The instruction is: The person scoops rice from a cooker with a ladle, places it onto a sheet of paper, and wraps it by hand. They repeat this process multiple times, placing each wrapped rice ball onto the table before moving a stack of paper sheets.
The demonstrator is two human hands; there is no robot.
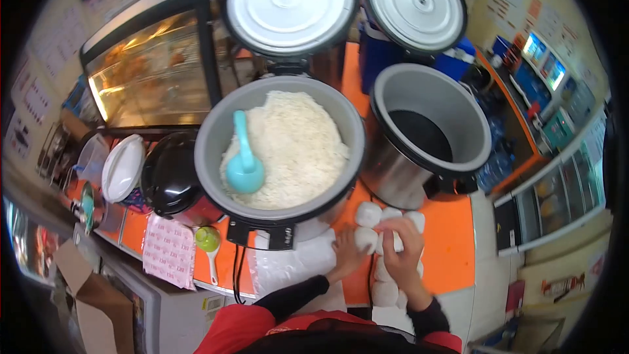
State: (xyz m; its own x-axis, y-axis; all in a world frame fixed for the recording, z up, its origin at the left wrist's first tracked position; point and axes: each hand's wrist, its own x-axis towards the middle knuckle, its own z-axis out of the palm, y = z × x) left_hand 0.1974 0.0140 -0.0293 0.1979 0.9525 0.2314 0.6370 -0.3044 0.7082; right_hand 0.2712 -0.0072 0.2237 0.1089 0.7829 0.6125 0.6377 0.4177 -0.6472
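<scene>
My right hand [404,249] reaches down over a group of white wrapped bundles on the orange counter, its fingers pinched at one white bundle [389,242]. Beside it my left hand [350,254] has its fingers apart, resting against another white wrapped bundle [365,240]. Several more bundles [385,294] lie in rows under and around my right arm. To the left are white wrapping sheets [295,261]. In front of my hands stands an open rice cooker [208,180] full of white rice [301,144], with a turquoise scoop [245,172] lying on the rice.
A second open rice cooker [400,170] stands at the right, with no rice visible. A glass display case [151,72] is behind on the left. A black-lidded pot [173,174], pink patterned paper [169,249] and a white-handled utensil [212,265] occupy the left side of the orange counter [452,242].
</scene>
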